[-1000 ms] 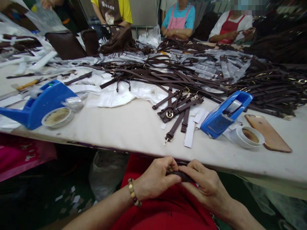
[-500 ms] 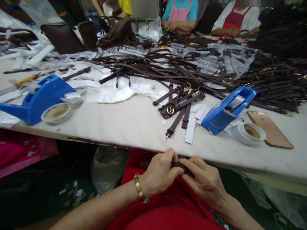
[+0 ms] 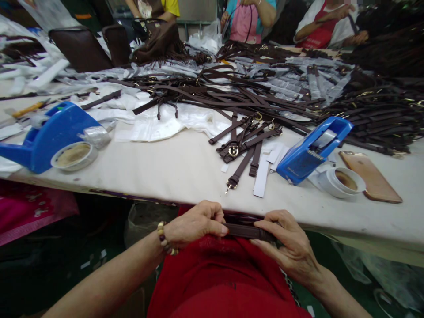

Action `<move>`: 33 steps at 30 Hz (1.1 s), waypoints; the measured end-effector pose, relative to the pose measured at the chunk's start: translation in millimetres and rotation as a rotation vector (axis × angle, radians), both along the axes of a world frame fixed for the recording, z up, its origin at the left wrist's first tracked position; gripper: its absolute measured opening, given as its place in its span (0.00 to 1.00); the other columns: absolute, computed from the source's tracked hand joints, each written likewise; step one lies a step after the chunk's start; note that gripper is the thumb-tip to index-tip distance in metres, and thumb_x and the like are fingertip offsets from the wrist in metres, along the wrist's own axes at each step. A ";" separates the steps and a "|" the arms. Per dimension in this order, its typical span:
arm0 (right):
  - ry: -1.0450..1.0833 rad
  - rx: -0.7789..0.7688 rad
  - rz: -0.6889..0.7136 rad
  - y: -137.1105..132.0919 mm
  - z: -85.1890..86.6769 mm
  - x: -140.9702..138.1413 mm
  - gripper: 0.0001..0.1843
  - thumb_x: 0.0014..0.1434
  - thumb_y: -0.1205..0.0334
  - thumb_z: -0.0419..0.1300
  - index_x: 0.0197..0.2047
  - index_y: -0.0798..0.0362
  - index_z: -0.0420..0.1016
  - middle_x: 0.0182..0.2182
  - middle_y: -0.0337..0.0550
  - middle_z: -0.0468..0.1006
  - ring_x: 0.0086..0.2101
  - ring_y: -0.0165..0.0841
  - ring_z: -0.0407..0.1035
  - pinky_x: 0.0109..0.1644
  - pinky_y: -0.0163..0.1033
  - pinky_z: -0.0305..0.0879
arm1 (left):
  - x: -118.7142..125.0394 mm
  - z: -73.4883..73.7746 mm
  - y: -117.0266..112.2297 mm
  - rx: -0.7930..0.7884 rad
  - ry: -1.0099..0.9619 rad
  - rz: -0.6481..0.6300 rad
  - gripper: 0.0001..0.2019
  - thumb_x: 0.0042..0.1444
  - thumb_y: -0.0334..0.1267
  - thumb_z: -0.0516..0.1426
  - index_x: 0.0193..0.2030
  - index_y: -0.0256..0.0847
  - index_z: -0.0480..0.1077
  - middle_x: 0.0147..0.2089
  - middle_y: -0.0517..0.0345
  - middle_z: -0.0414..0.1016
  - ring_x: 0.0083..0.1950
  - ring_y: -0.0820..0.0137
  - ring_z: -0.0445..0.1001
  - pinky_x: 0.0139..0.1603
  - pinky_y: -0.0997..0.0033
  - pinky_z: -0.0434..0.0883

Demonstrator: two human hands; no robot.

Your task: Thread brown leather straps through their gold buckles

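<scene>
Both my hands hold one dark brown leather strap below the table's near edge, over my red apron. My left hand, with a bead bracelet on the wrist, pinches the strap's left end. My right hand grips its right end with curled fingers. The strap lies stretched level between them. On the table just beyond lies a small bundle of brown straps with gold buckles and white paper slips.
A blue tape dispenser, a white tape roll and a gold phone sit at the right. Another blue dispenser and tape roll are at the left. Heaps of brown straps cover the far table; several people work opposite.
My hands have drawn apart, so the strap that was bunched between them is now pulled out straight. The view has tilted down slightly.
</scene>
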State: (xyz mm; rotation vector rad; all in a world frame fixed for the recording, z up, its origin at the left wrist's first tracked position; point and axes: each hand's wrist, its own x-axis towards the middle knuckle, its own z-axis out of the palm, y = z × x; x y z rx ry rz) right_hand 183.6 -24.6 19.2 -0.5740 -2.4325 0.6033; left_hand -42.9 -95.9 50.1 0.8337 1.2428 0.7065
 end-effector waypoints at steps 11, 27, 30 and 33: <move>-0.269 -0.568 0.172 -13.2 23.5 -17.7 0.14 0.64 0.59 0.45 0.36 0.50 0.70 0.29 0.38 0.73 0.29 0.29 0.68 0.34 0.32 0.64 | 0.7 0.0 -0.5 0.143 0.038 -0.184 0.11 0.43 0.36 0.60 0.30 0.36 0.62 0.26 0.63 0.67 0.26 0.76 0.63 0.28 0.76 0.60; -0.300 -0.639 0.014 -8.8 14.2 -16.4 0.13 0.59 0.54 0.52 0.32 0.50 0.74 0.26 0.37 0.75 0.26 0.31 0.69 0.30 0.32 0.64 | -9.5 -9.3 -18.2 0.700 0.941 -0.570 0.09 0.52 0.33 0.57 0.41 0.36 0.68 0.36 0.54 0.74 0.37 0.66 0.69 0.40 0.66 0.59; -0.297 -0.662 0.027 -12.4 13.6 -25.2 0.12 0.60 0.55 0.52 0.32 0.52 0.73 0.26 0.38 0.75 0.26 0.31 0.68 0.30 0.33 0.62 | 4.0 -8.3 -13.4 0.744 0.953 -0.598 0.06 0.55 0.34 0.55 0.38 0.35 0.67 0.33 0.53 0.73 0.34 0.67 0.69 0.37 0.67 0.59; -0.241 -0.716 0.045 -17.6 12.0 -32.1 0.14 0.61 0.55 0.50 0.30 0.53 0.70 0.24 0.38 0.73 0.25 0.30 0.66 0.30 0.33 0.62 | 15.8 -12.9 -11.3 0.794 0.925 -0.572 0.08 0.55 0.37 0.56 0.38 0.35 0.66 0.33 0.53 0.73 0.33 0.68 0.69 0.34 0.69 0.60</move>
